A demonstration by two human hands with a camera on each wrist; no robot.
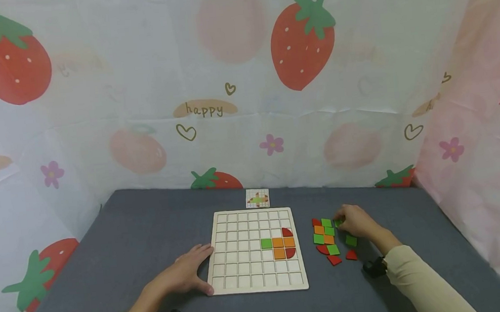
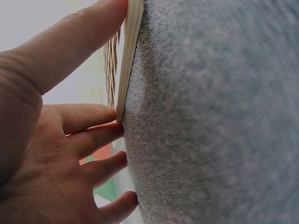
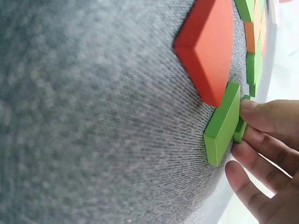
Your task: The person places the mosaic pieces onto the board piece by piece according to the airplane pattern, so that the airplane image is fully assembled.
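Right hand (image 1: 356,220): narrow pinch, thumb opposed to fingertips, green tile (image 1: 338,223) between them. Whether the tile's underside touches the table (image 1: 161,218): cannot tell. Second green tile (image 1: 351,241) lies just on the wrist side of the pinch; red tile (image 3: 208,51) nearer that wrist. Mixed tiles (image 1: 329,239) to the left of the right hand, between it and the board (image 1: 257,268).

Left hand (image 1: 184,271): thumb and fingers spread wide, touching the board's near side; nothing grasped. Board lies between the hands, six tiles set in its half toward the right hand. Card (image 1: 257,198) beyond the board, ahead of both hands.

Handling (judged): pinched tile looks thick for its face, rigid, probably painted wood. Expect light, stiff, hard to break; smooth paint could slip or twist under a one-sided hold. Best grip: two opposite side edges, light pressure, pads square to them. Second green tile sits close enough to the fingers to be nudged. Board appears stiff and light, liable to slide on the fabric; steady by its outer rim.
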